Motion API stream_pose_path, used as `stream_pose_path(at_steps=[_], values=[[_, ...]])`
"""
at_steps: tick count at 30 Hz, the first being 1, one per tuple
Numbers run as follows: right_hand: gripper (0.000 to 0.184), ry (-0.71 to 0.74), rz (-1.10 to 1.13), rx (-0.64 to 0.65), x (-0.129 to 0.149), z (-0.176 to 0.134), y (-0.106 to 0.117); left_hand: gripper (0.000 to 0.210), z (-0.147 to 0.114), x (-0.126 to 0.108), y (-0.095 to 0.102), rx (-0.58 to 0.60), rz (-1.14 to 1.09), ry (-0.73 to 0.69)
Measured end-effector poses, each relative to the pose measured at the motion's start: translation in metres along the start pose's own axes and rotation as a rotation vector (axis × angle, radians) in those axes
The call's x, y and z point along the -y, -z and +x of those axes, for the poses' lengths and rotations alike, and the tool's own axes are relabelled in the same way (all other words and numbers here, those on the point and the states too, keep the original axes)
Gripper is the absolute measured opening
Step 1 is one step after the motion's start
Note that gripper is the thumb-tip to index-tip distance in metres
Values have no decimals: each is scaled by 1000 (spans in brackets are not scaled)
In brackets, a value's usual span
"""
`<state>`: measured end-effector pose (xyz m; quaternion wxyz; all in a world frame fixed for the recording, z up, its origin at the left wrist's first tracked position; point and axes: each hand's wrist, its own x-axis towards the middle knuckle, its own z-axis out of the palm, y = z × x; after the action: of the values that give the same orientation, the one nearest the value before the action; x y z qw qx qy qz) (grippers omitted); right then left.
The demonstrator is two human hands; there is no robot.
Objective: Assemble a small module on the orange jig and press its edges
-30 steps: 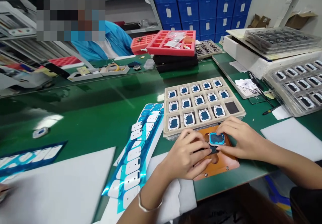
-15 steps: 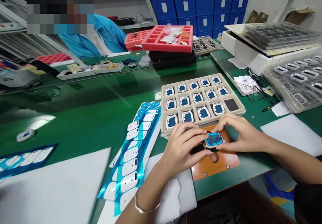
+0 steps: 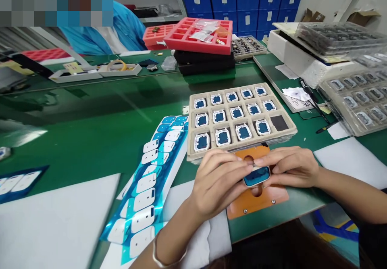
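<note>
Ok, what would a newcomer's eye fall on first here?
Probably the small blue-faced case held between the left hand and right hand over an orange plate, low and right of centre. Just beyond sits a beige tray with rows of blue-and-white pieces. Farther back, the red tray atop a black stack stands out.

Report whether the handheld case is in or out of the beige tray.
Out: the left hand and right hand hold the case over the orange block, nearer than the beige tray.

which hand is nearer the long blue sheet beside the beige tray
Left. The left hand is just right of the long blue sheet; the right hand is farther right, on the far side of the small case.
</note>
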<state>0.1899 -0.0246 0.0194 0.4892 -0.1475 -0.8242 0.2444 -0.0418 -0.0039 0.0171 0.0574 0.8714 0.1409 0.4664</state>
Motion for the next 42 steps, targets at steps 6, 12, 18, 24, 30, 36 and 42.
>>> stream_pose_path(at_steps=[6, 12, 18, 24, 30, 36, 42], values=[[20, -18, 71, -15, 3, 0, -1, 18, 1, -4, 2, -19, 63, -55], [18, -103, 64, -9, 1, -2, -1, 16, 5, -6, 0, -18, 107, -82], [19, -206, 110, -8, -1, -4, -1, 25, 1, -4, 0, -3, 85, -46], [13, -91, -67, 76, -3, 1, 3, 29, -2, 2, -3, 32, 66, 31], [14, -28, -252, 93, -3, 0, 1, 40, 0, 6, -5, 80, 78, 65], [15, -114, -293, 106, 3, 0, -1, 32, 2, 16, 9, 38, 40, 42], [15, -116, -309, 138, 2, 1, -5, 18, -4, 24, 11, -75, 144, 59]])
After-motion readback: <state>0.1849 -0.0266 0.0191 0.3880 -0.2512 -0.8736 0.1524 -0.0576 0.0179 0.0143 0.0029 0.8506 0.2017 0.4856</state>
